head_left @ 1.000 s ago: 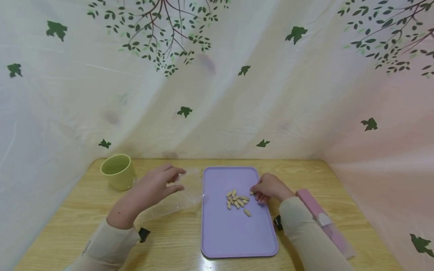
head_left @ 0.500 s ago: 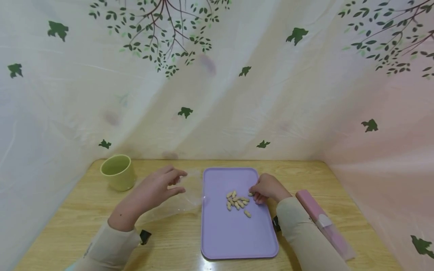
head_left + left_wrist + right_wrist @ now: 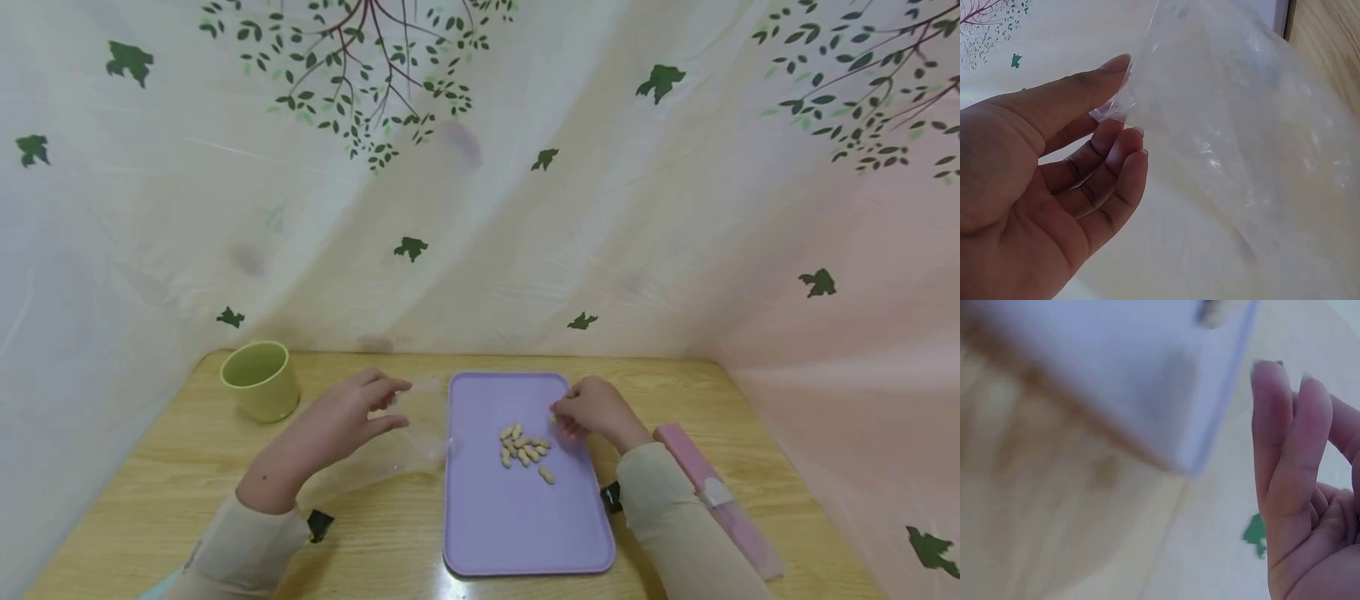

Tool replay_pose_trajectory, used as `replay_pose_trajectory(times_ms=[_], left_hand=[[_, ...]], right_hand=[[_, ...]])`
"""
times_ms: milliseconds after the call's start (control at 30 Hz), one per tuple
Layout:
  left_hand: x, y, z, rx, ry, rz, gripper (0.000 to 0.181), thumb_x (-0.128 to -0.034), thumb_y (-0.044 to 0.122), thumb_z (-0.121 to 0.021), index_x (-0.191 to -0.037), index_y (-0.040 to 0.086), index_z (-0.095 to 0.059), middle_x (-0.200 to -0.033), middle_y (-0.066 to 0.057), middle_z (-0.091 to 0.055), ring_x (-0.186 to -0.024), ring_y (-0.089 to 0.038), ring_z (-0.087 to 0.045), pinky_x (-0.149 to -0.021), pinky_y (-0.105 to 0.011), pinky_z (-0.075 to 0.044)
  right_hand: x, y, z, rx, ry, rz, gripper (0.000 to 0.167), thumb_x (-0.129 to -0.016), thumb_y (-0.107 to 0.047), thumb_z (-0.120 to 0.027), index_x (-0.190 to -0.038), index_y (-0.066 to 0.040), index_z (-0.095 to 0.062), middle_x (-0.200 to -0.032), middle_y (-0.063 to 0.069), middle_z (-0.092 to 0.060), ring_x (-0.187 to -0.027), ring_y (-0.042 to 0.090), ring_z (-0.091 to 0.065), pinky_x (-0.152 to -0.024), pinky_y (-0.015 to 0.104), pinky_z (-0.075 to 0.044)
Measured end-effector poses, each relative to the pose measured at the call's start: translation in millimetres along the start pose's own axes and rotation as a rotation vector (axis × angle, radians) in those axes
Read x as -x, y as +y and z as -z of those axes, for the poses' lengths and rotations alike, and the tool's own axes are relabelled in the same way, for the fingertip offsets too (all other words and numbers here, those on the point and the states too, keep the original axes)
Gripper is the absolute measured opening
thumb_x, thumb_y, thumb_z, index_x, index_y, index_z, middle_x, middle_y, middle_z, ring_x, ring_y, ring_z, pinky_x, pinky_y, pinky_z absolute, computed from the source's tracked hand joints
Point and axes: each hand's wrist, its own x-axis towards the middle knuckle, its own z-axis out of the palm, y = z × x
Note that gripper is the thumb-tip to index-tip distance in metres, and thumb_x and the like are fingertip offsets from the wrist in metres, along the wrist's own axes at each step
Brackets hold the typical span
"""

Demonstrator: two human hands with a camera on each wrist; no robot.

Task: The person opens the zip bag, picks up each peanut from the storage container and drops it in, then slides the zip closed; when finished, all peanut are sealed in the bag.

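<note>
My left hand (image 3: 337, 421) pinches an edge of a clear plastic bag (image 3: 420, 429) between thumb and fingers. In the left wrist view the thin bag (image 3: 1241, 112) fans out to the right from the fingertips. A lilac tray (image 3: 525, 525) lies to the right of the bag, with a cluster of unshelled peanuts (image 3: 522, 443) on it and one peanut (image 3: 547, 474) apart. Over the tray's right edge, my right hand (image 3: 596, 410) has thumb and fingertips together round a small pale peanut, mostly hidden. The right wrist view shows those fingers (image 3: 1291, 425) but no clear peanut.
A yellow-green cup (image 3: 262, 383) stands at the back left of the wooden table (image 3: 375, 533). On the right lies a long pink case (image 3: 716, 492) with a white band, partly behind the right sleeve. A leaf-printed curtain (image 3: 480, 208) hangs behind the table.
My right hand has lifted slightly from the tray, and the peanut at its fingertips has left the tray surface. The left hand stays nearly still with the bag.
</note>
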Motion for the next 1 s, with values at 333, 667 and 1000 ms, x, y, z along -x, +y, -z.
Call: replay_pose_trajectory(times_ms=[333,667,1000], left_hand=[[4.4,-1.6,3.4,0.011,0.005,0.001,0.042,-0.1013,0.028,-0.075,-0.138,0.008,-0.07,-0.108,-0.002,-0.068,-0.097,-0.018,-0.068,-0.083,-0.038,-0.061],[6.3,3.8,6.4,-0.002,0.019,-0.018,0.042,-0.1011,0.027,-0.075,-0.138,0.007,-0.07,-0.107,0.0,-0.068,-0.096,-0.016,-0.067,-0.083,-0.038,-0.061],[7.0,5.1,7.0,-0.001,0.033,-0.022,0.04,-0.1014,0.027,-0.075,-0.137,0.009,-0.071,-0.106,0.001,-0.068,-0.095,-0.016,-0.067,-0.082,-0.037,-0.06]], right_hand=[[18.7,-49.8,-1.1,-0.26,0.083,0.151,0.027,-0.102,-0.022,-0.071,-0.114,0.003,-0.071,-0.093,0.013,-0.081,-0.074,0.014,-0.077,-0.069,0.031,-0.067],[39.3,-91.0,-24.3,-0.307,0.015,0.234,0.031,-0.104,-0.024,-0.071,-0.122,0.0,-0.072,-0.105,0.016,-0.082,-0.084,0.018,-0.081,-0.074,0.037,-0.068],[42.9,-108.5,-59.0,-0.247,-0.083,0.27,0.02,-0.103,-0.019,-0.072,-0.115,-0.004,-0.072,-0.106,0.015,-0.082,-0.083,0.018,-0.08,-0.078,0.04,-0.068]])
